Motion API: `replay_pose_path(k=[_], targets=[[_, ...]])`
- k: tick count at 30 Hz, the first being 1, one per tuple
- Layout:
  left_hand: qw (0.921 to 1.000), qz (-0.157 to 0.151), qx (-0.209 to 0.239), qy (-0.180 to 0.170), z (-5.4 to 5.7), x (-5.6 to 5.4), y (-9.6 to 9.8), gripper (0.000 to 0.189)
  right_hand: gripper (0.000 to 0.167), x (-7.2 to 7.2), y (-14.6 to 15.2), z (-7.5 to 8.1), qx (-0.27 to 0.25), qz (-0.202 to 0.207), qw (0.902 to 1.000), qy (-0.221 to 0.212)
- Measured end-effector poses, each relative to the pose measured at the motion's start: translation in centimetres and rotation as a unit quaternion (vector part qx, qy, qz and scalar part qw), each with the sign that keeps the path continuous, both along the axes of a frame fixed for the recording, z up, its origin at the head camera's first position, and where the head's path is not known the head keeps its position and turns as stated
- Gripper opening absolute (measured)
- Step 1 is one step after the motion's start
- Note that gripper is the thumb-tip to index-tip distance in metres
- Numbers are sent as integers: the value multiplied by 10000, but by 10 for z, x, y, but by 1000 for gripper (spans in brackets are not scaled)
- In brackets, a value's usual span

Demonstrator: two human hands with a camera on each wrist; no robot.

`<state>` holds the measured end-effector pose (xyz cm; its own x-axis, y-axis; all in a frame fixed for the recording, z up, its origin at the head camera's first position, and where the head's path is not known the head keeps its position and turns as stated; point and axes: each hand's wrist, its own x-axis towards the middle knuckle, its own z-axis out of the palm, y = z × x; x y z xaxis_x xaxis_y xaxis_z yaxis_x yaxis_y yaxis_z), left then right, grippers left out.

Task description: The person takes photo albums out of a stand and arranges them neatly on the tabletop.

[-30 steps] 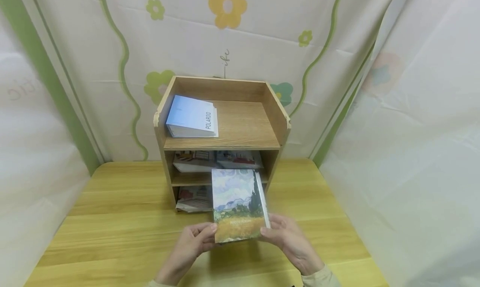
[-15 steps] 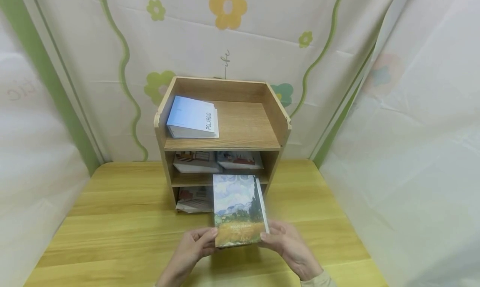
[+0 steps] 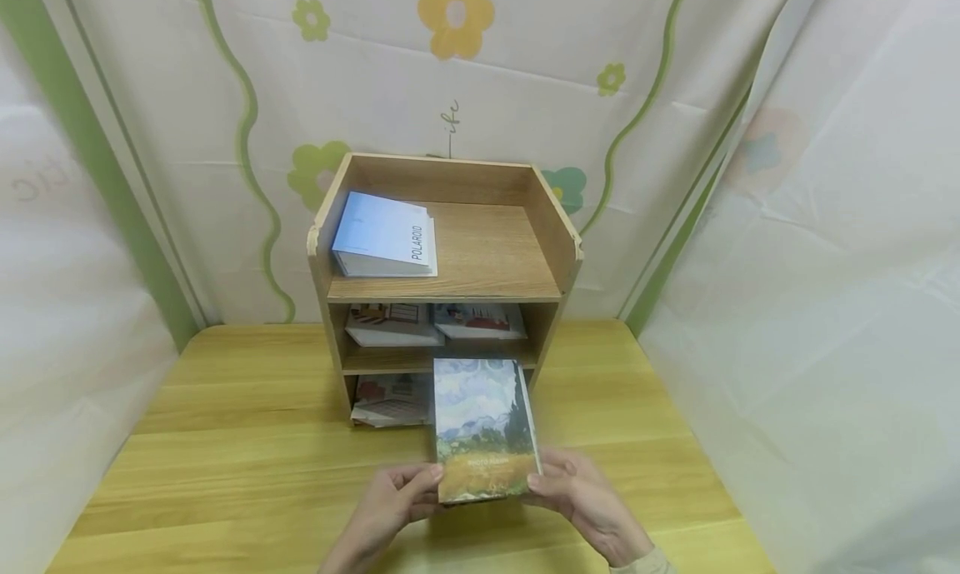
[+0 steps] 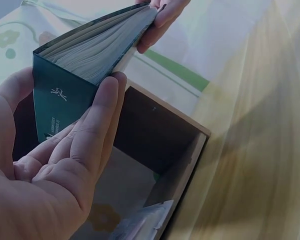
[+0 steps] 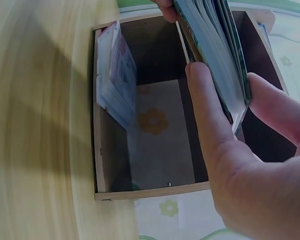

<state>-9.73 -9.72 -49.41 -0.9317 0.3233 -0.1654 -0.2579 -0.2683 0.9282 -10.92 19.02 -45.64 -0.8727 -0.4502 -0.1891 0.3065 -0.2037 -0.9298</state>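
Observation:
A photo album point(image 3: 480, 424) with a painted landscape cover is held over the table, before the lower part of a wooden shelf point(image 3: 498, 249). Its near left corner is pinched by my left hand point(image 3: 397, 499), thumb on the cover. On the opposite side my right hand point(image 3: 588, 503) grips the near right corner, thumb at the cover's edge. The left wrist view shows the album's dark green spine point(image 4: 62, 100) between thumb and fingers. From the right wrist, the page edges point(image 5: 215, 55) face the camera, with the covers between thumb and fingers.
A blue-and-white POLAROID album point(image 3: 382, 232) lies on the shelf's top level, at left. Two albums, one left point(image 3: 390, 324) and one right point(image 3: 480, 320), occupy the middle level. Another album point(image 3: 390, 399) lies at lower left. Printed curtains surround the table point(image 3: 247, 474).
Both hands have drawn the album slightly toward me, away from the shelf, and a little to the right. Their grip on it looks the same.

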Motion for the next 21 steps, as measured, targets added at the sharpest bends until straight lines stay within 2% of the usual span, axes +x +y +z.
replay_pose_path(k=[4,12,21], targets=[[10000,-54,-12,-52,-2,0,3,46,53,0,4,-3,-14,57,10000,-59],[9999,-132,-99,-41,-7,-2,7,53,48,1,11,-9,-117,133,9998,-72],[9998,-175,-84,-71,-8,-5,15,55,51,-3,19,-8,47,89,9999,-32]])
